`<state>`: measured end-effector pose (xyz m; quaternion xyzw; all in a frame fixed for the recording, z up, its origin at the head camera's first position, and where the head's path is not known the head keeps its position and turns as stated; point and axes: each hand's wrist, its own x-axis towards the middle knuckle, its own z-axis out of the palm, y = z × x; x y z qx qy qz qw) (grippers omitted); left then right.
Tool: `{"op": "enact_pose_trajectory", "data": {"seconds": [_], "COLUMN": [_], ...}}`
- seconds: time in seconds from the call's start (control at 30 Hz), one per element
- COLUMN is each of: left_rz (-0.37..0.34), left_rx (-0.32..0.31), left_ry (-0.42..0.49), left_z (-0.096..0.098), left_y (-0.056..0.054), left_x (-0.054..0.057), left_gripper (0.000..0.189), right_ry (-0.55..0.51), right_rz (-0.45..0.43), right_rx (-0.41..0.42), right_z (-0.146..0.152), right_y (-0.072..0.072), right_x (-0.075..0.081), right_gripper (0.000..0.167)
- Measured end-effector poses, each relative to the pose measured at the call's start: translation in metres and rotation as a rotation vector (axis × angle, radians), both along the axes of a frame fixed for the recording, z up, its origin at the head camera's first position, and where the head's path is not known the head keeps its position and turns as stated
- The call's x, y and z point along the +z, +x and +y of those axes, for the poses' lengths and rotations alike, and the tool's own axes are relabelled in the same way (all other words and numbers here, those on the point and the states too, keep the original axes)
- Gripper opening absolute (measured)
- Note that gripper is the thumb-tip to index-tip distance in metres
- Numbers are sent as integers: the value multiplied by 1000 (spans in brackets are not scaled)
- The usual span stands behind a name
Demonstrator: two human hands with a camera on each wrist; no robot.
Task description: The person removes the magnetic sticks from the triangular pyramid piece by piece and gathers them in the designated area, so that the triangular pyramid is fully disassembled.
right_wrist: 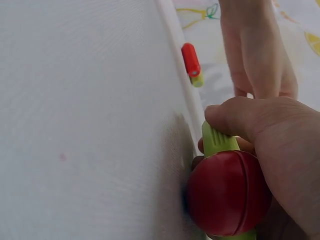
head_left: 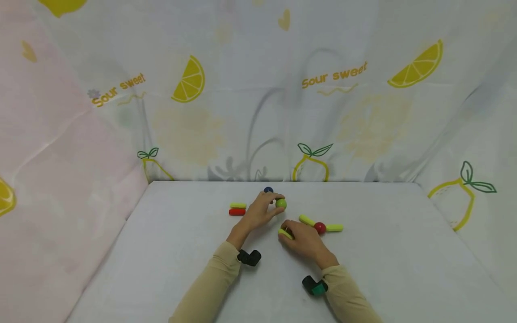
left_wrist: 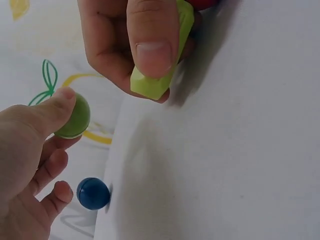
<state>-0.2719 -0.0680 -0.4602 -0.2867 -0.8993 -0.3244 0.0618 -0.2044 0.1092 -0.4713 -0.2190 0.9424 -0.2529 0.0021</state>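
Between thumb and fingers, my left hand (head_left: 258, 211) pinches a green ball (head_left: 281, 204), held up off the table in the left wrist view. Just beyond that hand sits a dark blue ball (left_wrist: 93, 193), partly covered by it in the head view. My right hand (head_left: 305, 241) grips a yellow-green rod (left_wrist: 152, 86), thumb laid along it. In the right wrist view a glossy red ball (right_wrist: 225, 192) with a seam meets the rod's end. Beside the right hand in the head view, a red ball (head_left: 320, 228) has yellow-green rods (head_left: 334, 228) on two sides.
Left of the left hand lie a short red rod (head_left: 237, 212) and a yellow-green rod (head_left: 238, 205), side by side. The white table (head_left: 169, 242) ends at a lemon-printed cloth (head_left: 242, 112) that hangs behind it and along both sides.
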Motion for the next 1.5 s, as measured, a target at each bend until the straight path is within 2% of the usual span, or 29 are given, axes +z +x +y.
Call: {"op": "enact_pose_trajectory", "data": {"seconds": [0.2, 0.3, 0.37, 0.5, 0.67, 1.1, 1.5], "left_rz": [109, 133, 135, 96, 52, 43, -19], "left_rx": [78, 104, 105, 100, 107, 95, 117], "left_ry": [-47, -82, -97, -127, -183, -247, -296], "left_z": [8, 10, 12, 14, 15, 16, 18], "left_y": [-18, -26, -32, -42, -51, -61, -63], "left_x": [5, 7, 7, 8, 7, 0, -6], "left_gripper": [35, 34, 34, 37, 37, 34, 37], "right_ry": [0, -4, -1, 9, 11, 28, 41], "right_rz": [-7, -9, -8, 1, 3, 10, 20], "right_rx": [13, 13, 7, 0, 3, 8, 7], "right_z": [0, 0, 0, 1, 0, 1, 2], "right_y": [1, 2, 2, 1, 0, -1, -1], "right_x": [-1, -1, -1, -2, -1, -5, -4], "right_gripper": [16, 18, 18, 17, 17, 18, 18]}}
